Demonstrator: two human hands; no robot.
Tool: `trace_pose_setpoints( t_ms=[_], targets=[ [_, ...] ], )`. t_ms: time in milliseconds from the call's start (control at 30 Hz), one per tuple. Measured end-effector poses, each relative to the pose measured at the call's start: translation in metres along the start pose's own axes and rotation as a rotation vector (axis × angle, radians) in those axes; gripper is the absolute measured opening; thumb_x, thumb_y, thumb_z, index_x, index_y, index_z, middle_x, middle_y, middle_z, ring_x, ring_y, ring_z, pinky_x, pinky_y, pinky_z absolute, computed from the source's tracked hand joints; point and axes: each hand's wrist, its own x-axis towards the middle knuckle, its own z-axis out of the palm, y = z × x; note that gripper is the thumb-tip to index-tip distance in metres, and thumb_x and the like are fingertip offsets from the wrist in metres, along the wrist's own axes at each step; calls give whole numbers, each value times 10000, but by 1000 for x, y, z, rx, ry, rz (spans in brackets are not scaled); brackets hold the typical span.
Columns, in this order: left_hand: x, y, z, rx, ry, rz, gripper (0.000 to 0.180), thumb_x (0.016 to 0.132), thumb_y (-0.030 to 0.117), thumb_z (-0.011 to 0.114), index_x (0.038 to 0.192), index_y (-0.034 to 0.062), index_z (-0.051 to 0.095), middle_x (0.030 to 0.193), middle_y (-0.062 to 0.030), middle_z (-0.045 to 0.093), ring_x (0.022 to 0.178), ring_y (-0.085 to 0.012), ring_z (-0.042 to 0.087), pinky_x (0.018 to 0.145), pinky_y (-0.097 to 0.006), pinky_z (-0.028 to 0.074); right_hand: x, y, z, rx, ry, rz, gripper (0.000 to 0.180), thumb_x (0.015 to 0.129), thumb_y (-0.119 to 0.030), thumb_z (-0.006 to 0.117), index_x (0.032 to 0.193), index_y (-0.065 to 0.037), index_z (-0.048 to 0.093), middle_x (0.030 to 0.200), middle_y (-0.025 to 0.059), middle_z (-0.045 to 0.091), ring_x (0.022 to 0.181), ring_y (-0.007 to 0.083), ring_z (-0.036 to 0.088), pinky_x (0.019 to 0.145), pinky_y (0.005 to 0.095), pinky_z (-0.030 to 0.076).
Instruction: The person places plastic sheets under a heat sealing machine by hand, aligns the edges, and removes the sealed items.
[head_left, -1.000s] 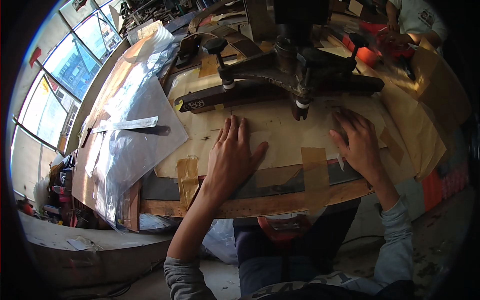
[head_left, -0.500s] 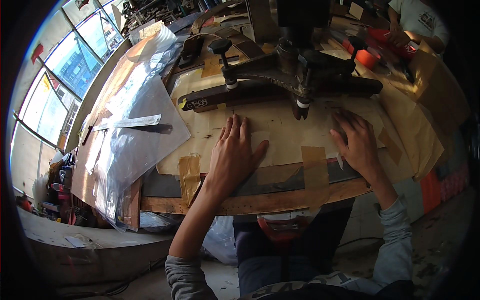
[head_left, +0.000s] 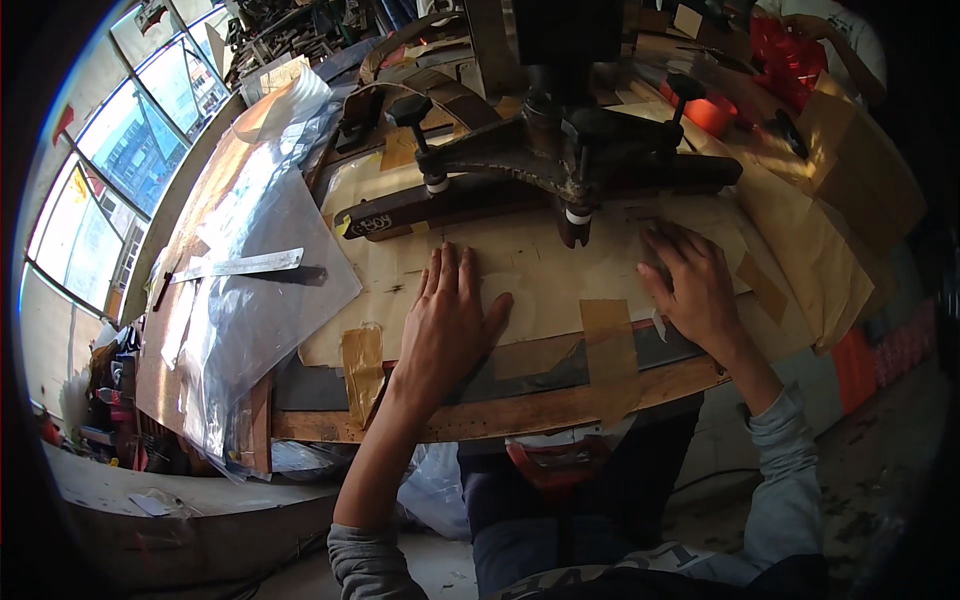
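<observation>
My left hand [head_left: 447,318] lies flat, fingers spread, on a clear plastic sheet [head_left: 520,300] over the brown-paper-covered worktable [head_left: 500,415]. My right hand [head_left: 692,280] also presses flat on the sheet, further right, just below the dark machine head [head_left: 560,165]. The machine's short tip [head_left: 572,228] hangs between my two hands, slightly beyond them. Neither hand grips anything. Strips of brown tape [head_left: 610,350] hold the paper to the table's front edge.
A metal ruler [head_left: 240,266] rests on a pile of clear plastic sheets [head_left: 250,300] at my left. A red bowl [head_left: 708,110] stands at the back right. Another person's arm [head_left: 820,30] shows at the far right. Windows [head_left: 90,200] run along the left.
</observation>
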Motion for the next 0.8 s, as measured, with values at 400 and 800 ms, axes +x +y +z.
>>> trace_pose_setpoints(
  t_ms=[400,800],
  targets=[
    [2,-13,15,20,68,76,641,911,380,494,1255,-154,411,1287,-374,411,1257,-442,390,1071,-416,321,3,-11,0,-183,29,-12,303,851,-281,613,991,-13,634,999,107,606,972,255,574,815,408,459],
    [-40,45,8,-116,166,-71,451,926,316,484,1245,-2,497,1340,-258,441,1255,-375,426,1061,-455,321,-39,-47,-8,17,53,46,466,911,-448,506,993,-12,650,1141,154,606,1029,298,596,895,436,451]
  ],
)
